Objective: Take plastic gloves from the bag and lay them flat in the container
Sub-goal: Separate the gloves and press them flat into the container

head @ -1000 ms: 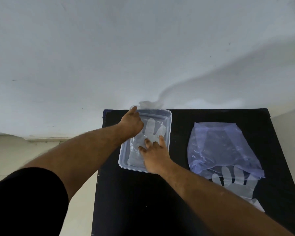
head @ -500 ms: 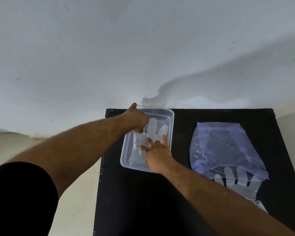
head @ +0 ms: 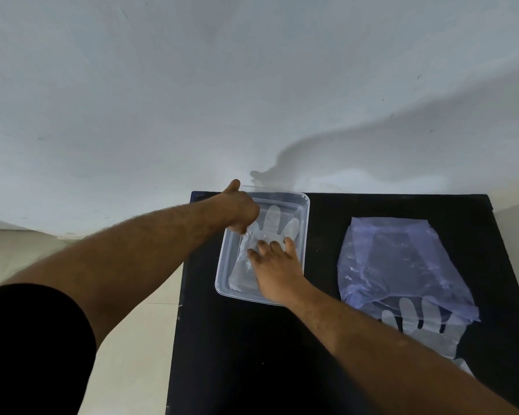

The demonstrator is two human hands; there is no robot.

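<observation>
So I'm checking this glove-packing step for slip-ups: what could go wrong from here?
The glove is thin film; when the right hand lifts off, it may cling to the palm and come up crumpled. The left hand is bunched on the glove's left edge, which could leave a fold there. The container is light and could slide on the black table. More gloves poke out of the bag near the table's front edge.

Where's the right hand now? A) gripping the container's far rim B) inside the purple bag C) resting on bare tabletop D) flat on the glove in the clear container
D: the right hand lies palm-down, fingers spread, pressing the glove inside the clear container; the purple bag sits apart to its right, untouched.
</observation>
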